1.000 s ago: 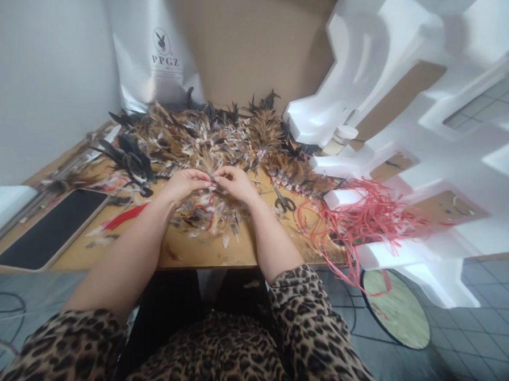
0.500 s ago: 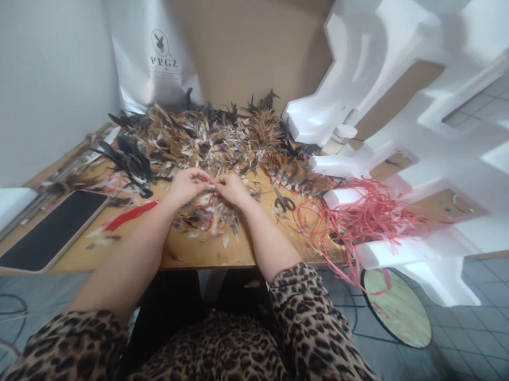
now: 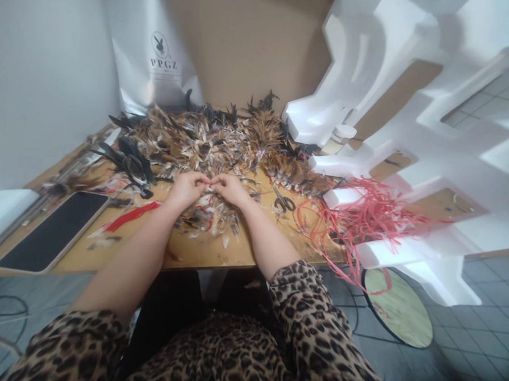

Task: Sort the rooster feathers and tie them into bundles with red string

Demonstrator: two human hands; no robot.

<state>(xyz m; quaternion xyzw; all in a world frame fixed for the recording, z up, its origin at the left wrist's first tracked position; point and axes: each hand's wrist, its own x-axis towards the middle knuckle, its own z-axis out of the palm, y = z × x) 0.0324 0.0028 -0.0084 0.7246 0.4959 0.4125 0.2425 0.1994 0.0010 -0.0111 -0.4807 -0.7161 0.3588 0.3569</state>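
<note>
My left hand [image 3: 188, 189] is closed in a pinch just above the tabletop, its fingertips meeting those of my right hand [image 3: 230, 189], which pinches as well. Between the fingertips shows a bit of red string [image 3: 207, 183]; the fingers hide most of it. Below the hands, loose pale feathers [image 3: 225, 234] lie scattered on the wooden table [image 3: 217, 258] with a thin red strand among them. Right behind the fingers spreads a large heap of brown feathers [image 3: 197, 136]. A bundle of red strips [image 3: 131, 216] lies beside my left forearm.
Black feathers [image 3: 130, 164] and a phone [image 3: 54, 231] lie to the left. Scissors [image 3: 283, 201] rest right of my hands, near tangled pink-red ribbon [image 3: 373, 214] draped over white foam pieces [image 3: 387, 257]. A lidded jar [image 3: 340, 138] and a silver bag [image 3: 147, 43] stand behind.
Both hands stay in nearly the same spot; the fingers have shifted slightly, and the fingertips are still pinched together. Nothing else has visibly moved.
</note>
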